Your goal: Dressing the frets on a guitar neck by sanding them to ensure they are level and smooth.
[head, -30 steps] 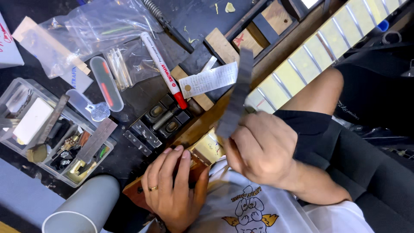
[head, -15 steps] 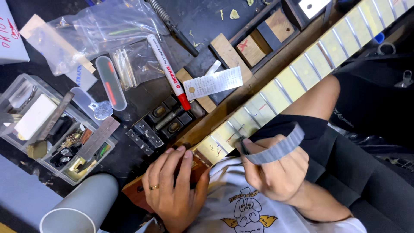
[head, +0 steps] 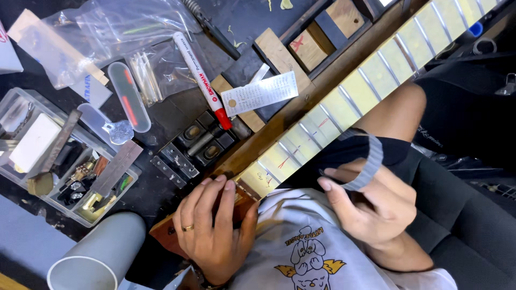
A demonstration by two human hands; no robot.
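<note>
- Pressing down flat with the left hand (head: 212, 231), fingers spread, a ring on one finger, covering the brown end of the guitar neck (head: 344, 102).
- Pinching a bent grey strip (head: 368, 164) in the right hand (head: 371, 207), thumb and fingers closed on it, hovering just beside the near edge of the neck, over the lap.
- Lying slanted across the bench, from the left hand up to the far right corner: the neck, with pale yellow squares between shiny metal bars.
- Leaving little open room: dark trousers close on the right, clutter packed on the left.
- Standing near the left hand: a grey tube (head: 94, 258), open end up.
- Sitting on a black, dusty bench top (head: 161, 198): small black metal parts (head: 201, 142) just beside the neck.
- Holding small tools and brassy bits: a clear plastic tray (head: 59, 161) at the left edge.
- Lying farther off: a red and white marker (head: 201, 80), a printed paper slip (head: 260, 94), clear bags (head: 107, 32), wooden blocks (head: 309, 45).
</note>
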